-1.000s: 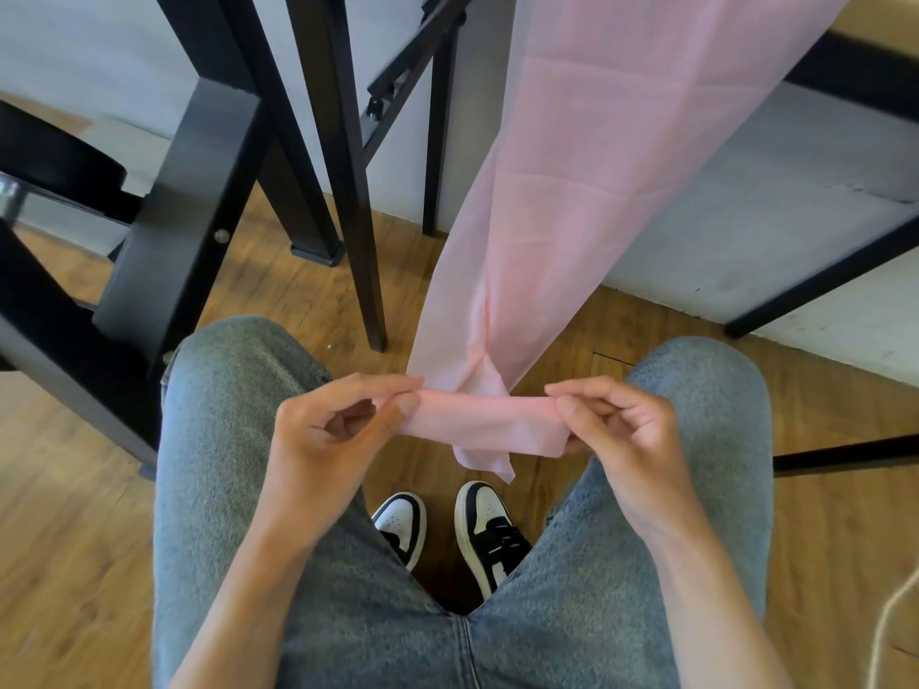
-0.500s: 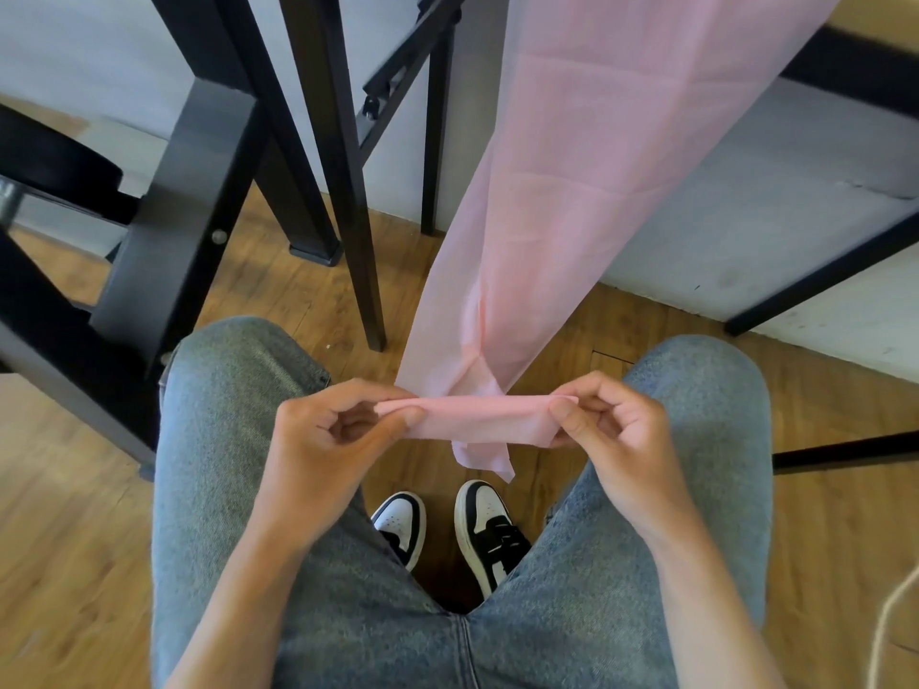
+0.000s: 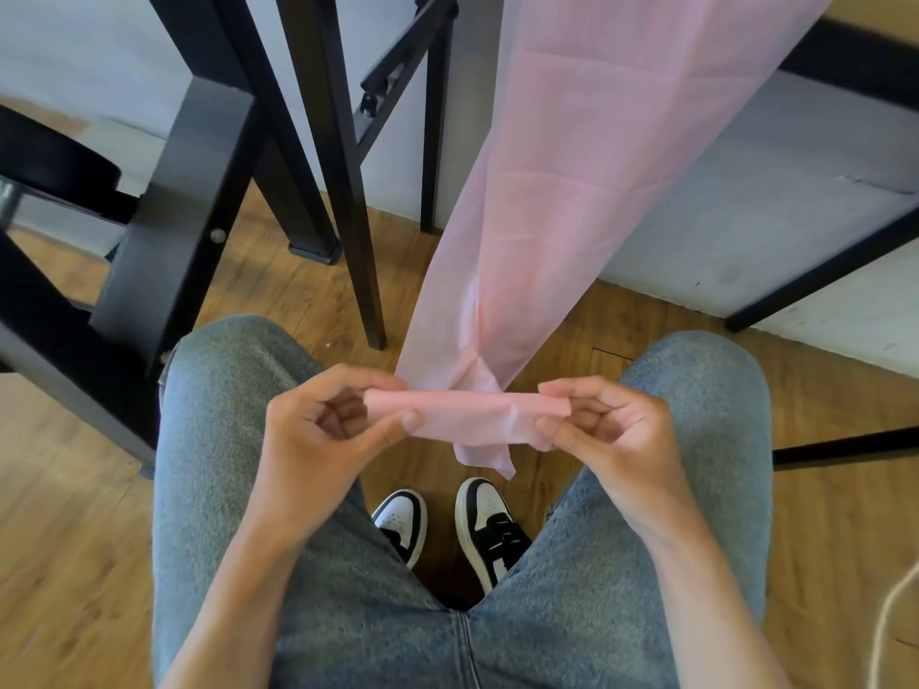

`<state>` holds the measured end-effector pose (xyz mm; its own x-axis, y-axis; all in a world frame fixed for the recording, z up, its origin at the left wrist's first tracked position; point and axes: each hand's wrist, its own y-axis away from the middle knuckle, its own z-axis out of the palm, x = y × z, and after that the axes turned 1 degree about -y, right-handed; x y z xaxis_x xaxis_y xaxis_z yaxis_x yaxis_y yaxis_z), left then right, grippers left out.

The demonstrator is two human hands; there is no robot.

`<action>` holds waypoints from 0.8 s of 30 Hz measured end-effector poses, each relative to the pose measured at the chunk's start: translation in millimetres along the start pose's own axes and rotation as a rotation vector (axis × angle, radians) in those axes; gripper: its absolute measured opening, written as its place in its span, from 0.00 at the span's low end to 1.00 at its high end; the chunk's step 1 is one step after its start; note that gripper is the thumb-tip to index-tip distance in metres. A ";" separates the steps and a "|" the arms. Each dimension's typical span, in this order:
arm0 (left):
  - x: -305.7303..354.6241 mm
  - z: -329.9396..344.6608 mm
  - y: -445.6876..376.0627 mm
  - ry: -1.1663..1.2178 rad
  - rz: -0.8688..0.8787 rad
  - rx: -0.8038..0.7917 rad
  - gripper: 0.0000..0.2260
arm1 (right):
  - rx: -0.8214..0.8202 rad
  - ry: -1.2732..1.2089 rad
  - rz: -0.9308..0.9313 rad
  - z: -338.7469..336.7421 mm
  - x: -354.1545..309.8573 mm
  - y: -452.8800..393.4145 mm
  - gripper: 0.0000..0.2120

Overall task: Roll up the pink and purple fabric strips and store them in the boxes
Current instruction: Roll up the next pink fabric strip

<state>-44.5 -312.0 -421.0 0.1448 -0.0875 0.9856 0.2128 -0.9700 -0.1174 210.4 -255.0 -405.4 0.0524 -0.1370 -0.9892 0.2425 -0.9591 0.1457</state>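
Note:
A long pink fabric strip (image 3: pixel 587 181) hangs down from the table edge at the upper right to my lap. Its lower end is turned over into a flat narrow roll (image 3: pixel 467 415) held level between my knees. My left hand (image 3: pixel 318 435) pinches the roll's left end between thumb and fingers. At the other end, my right hand (image 3: pixel 606 430) pinches it the same way. A loose corner of fabric dangles below the roll. No purple strip and no boxes are in view.
I sit with both knees in grey jeans above a wooden floor (image 3: pixel 74 539). Black table legs (image 3: pixel 343 156) and a black chair frame (image 3: pixel 174 211) stand at the left. Another black bar (image 3: pixel 845 447) runs at the right. A white cord (image 3: pixel 895 619) lies at the far right.
The folded end has been turned over once more, and the roll sits slightly higher and thicker. Both hands keep their pinch on its ends.

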 end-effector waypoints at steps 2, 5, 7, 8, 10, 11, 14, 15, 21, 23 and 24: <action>-0.2 -0.5 0.5 0.021 -0.004 -0.025 0.14 | 0.035 0.018 -0.012 -1.2 1.8 0.2 0.11; 1.4 1.9 0.6 0.020 -0.009 -0.030 0.11 | 0.045 0.063 -0.018 -2.8 5.6 0.0 0.08; 1.7 2.8 0.5 0.006 -0.014 -0.031 0.09 | 0.032 0.095 -0.019 -2.7 7.5 -0.3 0.07; 1.5 3.1 0.5 -0.008 -0.017 -0.033 0.08 | 0.034 0.096 -0.017 -2.3 7.6 -0.5 0.06; 1.6 3.9 0.4 -0.038 -0.036 -0.024 0.08 | 0.055 0.069 -0.008 -0.5 8.2 -1.1 0.06; 1.7 4.8 0.5 -0.045 -0.050 -0.013 0.07 | 0.076 0.050 -0.004 1.0 9.0 -1.3 0.06; 2.1 7.3 0.4 -0.078 -0.063 0.030 0.09 | 0.158 -0.024 0.018 8.0 11.6 -2.0 0.05; 2.7 8.1 0.2 -0.081 -0.061 0.045 0.09 | 0.182 -0.042 0.026 9.6 12.1 -2.1 0.05; 4.9 5.8 -0.6 -0.029 -0.019 0.030 0.10 | 0.133 -0.041 0.027 2.1 8.6 -3.1 0.08; 2.7 4.0 -0.8 -0.014 -0.025 0.003 0.10 | 0.115 -0.018 0.019 -1.5 8.4 -3.2 0.09; 1.4 3.3 -0.9 -0.011 -0.033 -0.008 0.10 | 0.116 -0.003 0.017 -2.4 8.3 -3.1 0.09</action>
<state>-41.3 -310.6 -419.9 0.1482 -0.0533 0.9875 0.2099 -0.9741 -0.0840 212.3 -252.6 -414.0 0.0530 -0.1536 -0.9867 0.1283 -0.9789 0.1593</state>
